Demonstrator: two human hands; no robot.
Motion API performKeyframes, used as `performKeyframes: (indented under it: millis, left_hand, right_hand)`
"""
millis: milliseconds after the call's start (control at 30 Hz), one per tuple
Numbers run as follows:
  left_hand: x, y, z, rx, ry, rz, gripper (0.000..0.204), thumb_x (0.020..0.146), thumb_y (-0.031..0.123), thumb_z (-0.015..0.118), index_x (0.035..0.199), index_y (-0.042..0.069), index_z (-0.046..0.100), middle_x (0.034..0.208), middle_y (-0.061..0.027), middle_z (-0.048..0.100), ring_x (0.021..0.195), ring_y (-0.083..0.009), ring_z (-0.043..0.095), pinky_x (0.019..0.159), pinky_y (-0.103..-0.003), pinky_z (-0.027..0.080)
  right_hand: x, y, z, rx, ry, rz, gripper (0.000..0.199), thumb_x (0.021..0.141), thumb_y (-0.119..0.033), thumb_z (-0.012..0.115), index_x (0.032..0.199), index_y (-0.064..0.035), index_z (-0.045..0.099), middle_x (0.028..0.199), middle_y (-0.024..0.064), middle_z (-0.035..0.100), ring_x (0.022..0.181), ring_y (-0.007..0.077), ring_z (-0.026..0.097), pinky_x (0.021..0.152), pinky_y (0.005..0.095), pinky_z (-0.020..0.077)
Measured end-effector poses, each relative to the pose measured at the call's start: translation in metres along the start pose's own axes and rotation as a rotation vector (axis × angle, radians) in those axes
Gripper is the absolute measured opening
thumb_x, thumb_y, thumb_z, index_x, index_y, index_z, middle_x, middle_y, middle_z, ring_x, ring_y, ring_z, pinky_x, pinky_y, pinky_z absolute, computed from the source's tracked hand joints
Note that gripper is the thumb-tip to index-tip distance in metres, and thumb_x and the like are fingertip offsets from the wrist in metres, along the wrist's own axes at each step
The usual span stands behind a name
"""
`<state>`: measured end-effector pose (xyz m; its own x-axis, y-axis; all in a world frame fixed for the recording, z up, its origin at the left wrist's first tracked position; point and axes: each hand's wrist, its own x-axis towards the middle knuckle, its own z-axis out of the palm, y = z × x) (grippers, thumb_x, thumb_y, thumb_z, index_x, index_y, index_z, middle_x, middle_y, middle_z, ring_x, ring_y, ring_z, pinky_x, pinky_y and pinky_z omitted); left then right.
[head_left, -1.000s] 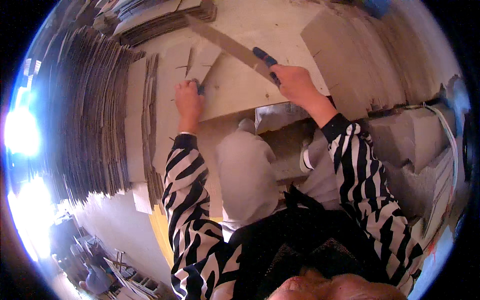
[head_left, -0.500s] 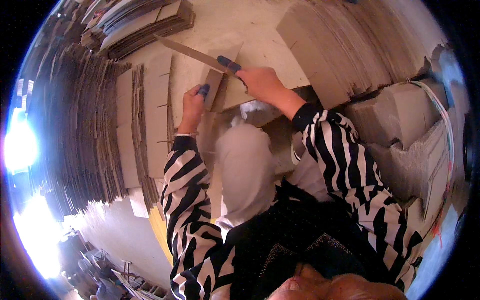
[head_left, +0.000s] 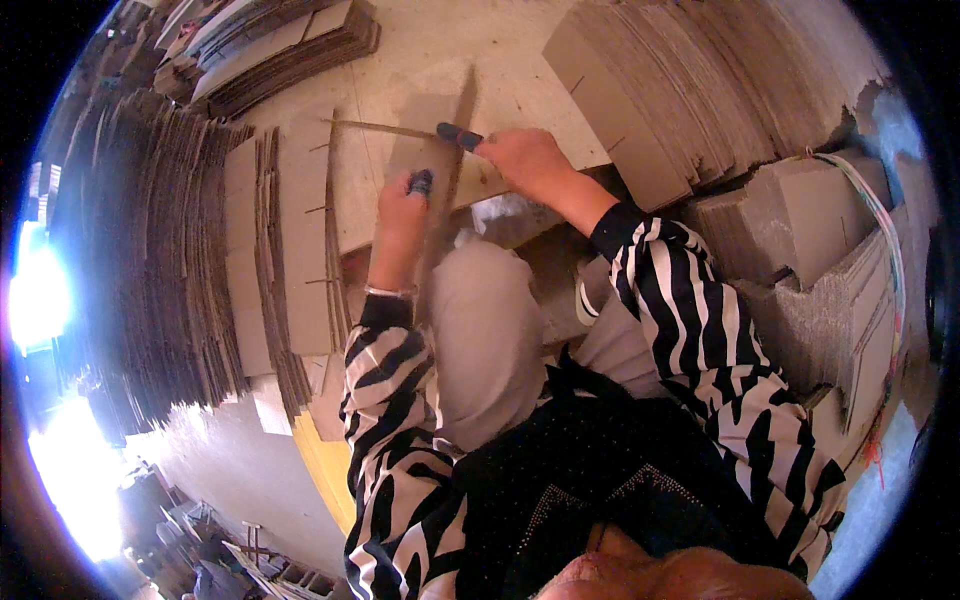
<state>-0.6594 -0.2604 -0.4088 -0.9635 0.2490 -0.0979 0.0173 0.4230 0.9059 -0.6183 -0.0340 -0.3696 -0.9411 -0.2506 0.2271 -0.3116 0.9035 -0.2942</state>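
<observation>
My left hand [head_left: 400,222] is closed around a long cardboard strip [head_left: 415,135] that slants over the pale work board. A dark cover wraps the tip of its thumb or finger. To the right, my right hand [head_left: 525,160] grips a second, thin-looking cardboard strip [head_left: 378,127], seen nearly edge-on and pointing left. A dark sleeve covers a finger of this hand too. The two strips cross or overlap just left of my right fingers; whether they are joined there, I cannot tell.
Slotted cardboard sheets [head_left: 305,230] stand at the left beside a long dense row of cardboard [head_left: 150,260]. More stacks lie at the far left [head_left: 290,60] and far right [head_left: 660,110]. Cardboard bundles [head_left: 800,230] stand near my right arm. The pale board [head_left: 500,50] is in front.
The right hand's strip has dropped and turned nearly edge-on. The left hand's strip now reaches farther up the board. My left hand has shifted slightly right and nearer.
</observation>
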Motion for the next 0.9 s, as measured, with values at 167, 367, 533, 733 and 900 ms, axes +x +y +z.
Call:
performKeyframes:
  millis: [167,367,533,733,900]
  left_hand:
    - [-0.006,0.017,-0.003,-0.142,-0.071,-0.227,0.022,0.082,0.011,0.056,0.099,-0.001,0.063,0.087,-0.0087,0.064,0.080,-0.0192,0.058,0.072,-0.030,0.046]
    - [-0.023,-0.028,-0.021,1.205,0.105,0.430,0.033,0.075,0.014,0.057,0.107,0.004,0.061,0.127,-0.0157,0.053,0.120,-0.0292,0.049,0.096,-0.050,0.039]
    - [-0.034,-0.027,-0.011,1.307,-0.012,0.448,0.030,0.075,0.020,0.061,0.102,0.006,0.065,0.120,-0.0117,0.058,0.111,-0.0280,0.052,0.088,-0.055,0.038]
    - [0.004,-0.044,-0.064,0.104,0.148,-0.137,0.029,0.075,0.013,0.060,0.101,0.003,0.066,0.097,-0.0126,0.065,0.085,-0.0304,0.061,0.070,-0.038,0.047]
    - [0.008,-0.121,-0.105,0.089,0.137,0.138,0.033,0.091,0.013,0.042,0.112,-0.001,0.063,0.094,-0.0066,0.064,0.086,-0.0174,0.061,0.069,-0.028,0.048]
  right_hand:
    - [0.001,-0.005,-0.017,-0.028,-0.174,0.108,0.034,0.079,-0.012,0.061,0.113,-0.0129,0.059,0.084,0.0114,0.066,0.083,0.0320,0.066,0.067,0.0453,0.0516]
    - [0.005,0.015,-0.006,-0.044,-0.134,0.250,0.035,0.078,-0.005,0.058,0.113,-0.0099,0.057,0.089,0.0143,0.067,0.086,0.0345,0.065,0.069,0.0479,0.0508]
    - [-0.005,0.026,-0.005,-0.050,-0.098,0.241,0.033,0.080,-0.004,0.054,0.112,-0.0089,0.057,0.094,0.0150,0.066,0.089,0.0346,0.065,0.071,0.0481,0.0509]
    - [0.005,-0.002,-0.007,0.103,0.197,-0.020,0.029,0.072,0.000,0.057,0.100,-0.0061,0.060,0.090,0.0128,0.064,0.085,0.0351,0.062,0.069,0.0455,0.0500]
    - [0.015,-0.009,0.006,0.104,0.198,-0.097,0.030,0.078,-0.004,0.053,0.106,-0.0103,0.061,0.090,0.0117,0.064,0.085,0.0332,0.063,0.070,0.0449,0.0513]
